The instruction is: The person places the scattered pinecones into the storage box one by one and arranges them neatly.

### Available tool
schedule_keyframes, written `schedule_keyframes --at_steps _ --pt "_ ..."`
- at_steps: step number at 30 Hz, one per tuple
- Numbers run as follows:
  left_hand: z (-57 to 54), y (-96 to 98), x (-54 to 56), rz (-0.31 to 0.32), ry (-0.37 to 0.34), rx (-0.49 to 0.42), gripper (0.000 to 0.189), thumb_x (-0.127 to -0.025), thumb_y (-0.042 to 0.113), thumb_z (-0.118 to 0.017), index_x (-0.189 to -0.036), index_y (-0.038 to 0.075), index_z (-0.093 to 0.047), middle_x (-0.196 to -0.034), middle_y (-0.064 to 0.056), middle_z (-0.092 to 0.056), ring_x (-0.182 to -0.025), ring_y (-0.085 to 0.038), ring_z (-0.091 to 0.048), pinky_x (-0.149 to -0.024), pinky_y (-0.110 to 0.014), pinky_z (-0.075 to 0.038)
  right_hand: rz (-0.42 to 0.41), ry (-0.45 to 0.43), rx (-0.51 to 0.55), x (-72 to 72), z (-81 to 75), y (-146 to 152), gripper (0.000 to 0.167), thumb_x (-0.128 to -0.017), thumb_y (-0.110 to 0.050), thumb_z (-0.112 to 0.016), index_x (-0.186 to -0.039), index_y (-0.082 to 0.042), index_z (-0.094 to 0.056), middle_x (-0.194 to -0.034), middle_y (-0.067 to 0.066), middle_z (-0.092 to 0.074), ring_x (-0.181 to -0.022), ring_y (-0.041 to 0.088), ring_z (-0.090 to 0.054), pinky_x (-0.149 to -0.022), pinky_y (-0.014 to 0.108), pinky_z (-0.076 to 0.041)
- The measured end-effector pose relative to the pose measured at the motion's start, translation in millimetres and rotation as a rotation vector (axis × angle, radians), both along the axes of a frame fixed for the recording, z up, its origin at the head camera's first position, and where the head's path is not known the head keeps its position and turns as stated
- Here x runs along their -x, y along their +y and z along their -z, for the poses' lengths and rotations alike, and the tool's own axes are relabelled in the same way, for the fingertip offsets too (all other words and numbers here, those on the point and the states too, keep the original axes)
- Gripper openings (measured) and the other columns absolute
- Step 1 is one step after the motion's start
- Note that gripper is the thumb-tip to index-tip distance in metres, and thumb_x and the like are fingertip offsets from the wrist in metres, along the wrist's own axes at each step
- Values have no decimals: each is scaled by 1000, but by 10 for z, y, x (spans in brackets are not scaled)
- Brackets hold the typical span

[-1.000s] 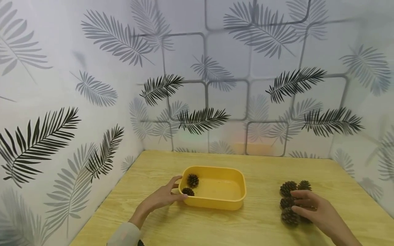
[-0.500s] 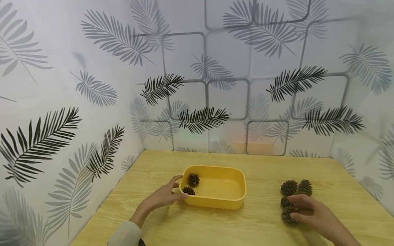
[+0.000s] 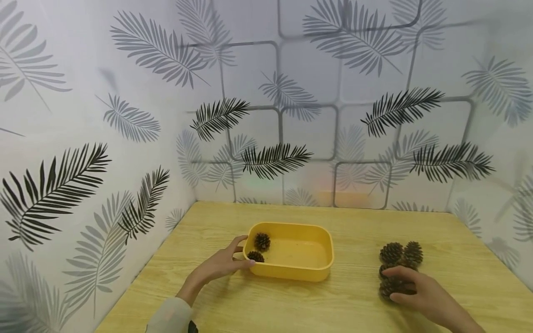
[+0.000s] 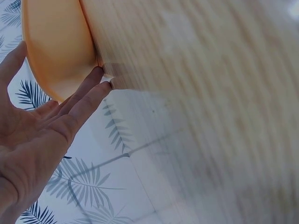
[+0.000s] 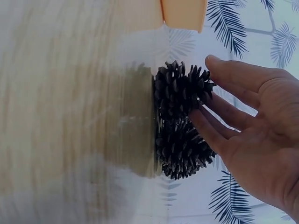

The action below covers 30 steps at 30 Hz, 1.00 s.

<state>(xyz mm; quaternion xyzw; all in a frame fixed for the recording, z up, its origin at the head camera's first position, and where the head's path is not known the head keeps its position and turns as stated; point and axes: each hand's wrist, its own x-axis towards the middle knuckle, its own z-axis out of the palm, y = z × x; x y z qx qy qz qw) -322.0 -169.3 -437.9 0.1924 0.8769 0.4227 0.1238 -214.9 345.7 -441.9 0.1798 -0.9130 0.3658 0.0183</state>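
Note:
In the head view, the left hand [image 3: 222, 266] rests against the left end of a yellow plastic tub [image 3: 300, 253], thumb at the front rim. Its fingers lie nearly straight along the tub's wall [image 4: 58, 42] in the left wrist view. Two brown pine cones [image 3: 262, 242] sit in the tub's left end. Over at the right, the right hand [image 3: 429, 296] reaches round a near pine cone [image 5: 180, 93], fingertips at its scales and thumb slightly apart from it. Another cone [image 5: 184, 151] stands beside that one. Part of this cluster is hidden behind the right hand.
Two more pine cones [image 3: 391, 253] stand at the back of the right cluster. A pale wood-grain table [image 3: 354, 296] lies under everything, with leaf-patterned walls [image 3: 308, 134] behind and at the sides. A small dark thing [image 3: 192, 327] shows beside the left sleeve.
The right hand has moved slightly toward the front and left, from the middle of the cluster to its nearest cones. The left hand and the tub stay in place.

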Motion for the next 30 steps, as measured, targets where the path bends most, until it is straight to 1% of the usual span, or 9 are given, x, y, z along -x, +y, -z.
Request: schedule_keyframes --at_steps 2,4,5,9,11,14,19,25,30 --pt "6 -1 3 -1 -2 -1 91 -96 52 -71 -167 21 -22 -158 -21 -45 -130 -41 -60 -102 -60 -50 -12 -5 -1 -1 21 6 51 -93 -21 -79 -137 0 -62 -139 27 -60 -114 4 -63 -87 32 -59" --pt "10 0 8 -2 -5 -5 91 -96 52 -71 -167 21 -22 -158 -21 -45 -130 -40 -60 -102 -60 -50 -23 -10 -3 1 37 17 52 -94 -21 -78 -137 0 -62 -139 27 -60 -114 9 -65 -86 34 -60" --pt "12 1 11 -2 -7 -6 91 -97 52 -70 -167 21 -21 -158 -21 -45 -130 -40 -60 -102 -59 -50 -26 -14 -6 3 42 21 52 -93 -21 -78 -138 0 -61 -139 27 -60 -114 12 -66 -85 33 -60" --pt "16 0 12 -1 -13 -12 90 -97 50 -70 -167 21 -21 -159 -22 -44 -131 -41 -59 -101 -58 -51 -24 -18 -27 7 53 11 53 -92 -21 -79 -138 -1 -62 -139 26 -61 -116 37 -65 -85 36 -59" --pt "16 -2 8 0 -13 -12 91 -97 51 -71 -167 21 -21 -159 -22 -44 -131 -41 -59 -101 -58 -51 -25 -22 -26 5 54 -5 54 -91 -20 -80 -138 -1 -61 -139 25 -61 -118 44 -63 -87 41 -59" --pt "15 -4 4 1 -11 -12 92 -96 52 -71 -167 22 -21 -158 -22 -44 -130 -40 -60 -100 -58 -52 -17 -41 -18 3 51 -29 56 -90 -19 -81 -139 -1 -61 -139 26 -61 -121 51 -59 -90 53 -56" --pt "8 -4 11 -4 -2 -8 93 -96 54 -71 -167 22 -20 -158 -22 -44 -130 -41 -60 -101 -59 -51 18 -89 -17 32 37 -64 58 -88 -18 -83 -139 -3 -61 -140 27 -59 -126 56 -53 -93 63 -52" --pt "-5 -2 8 -10 2 -3 93 -95 53 -72 -167 21 -22 -157 -22 -46 -129 -40 -61 -102 -60 -49 31 -107 -35 51 44 -94 59 -86 -18 -84 -139 -5 -62 -143 28 -57 -128 59 -51 -94 66 -51" --pt "-9 4 -4 -9 -7 -10 92 -95 52 -72 -166 21 -23 -157 -22 -46 -130 -40 -61 -103 -60 -49 10 -134 -29 57 56 -92 60 -87 -20 -84 -140 -4 -61 -144 30 -55 -127 60 -50 -94 65 -51"
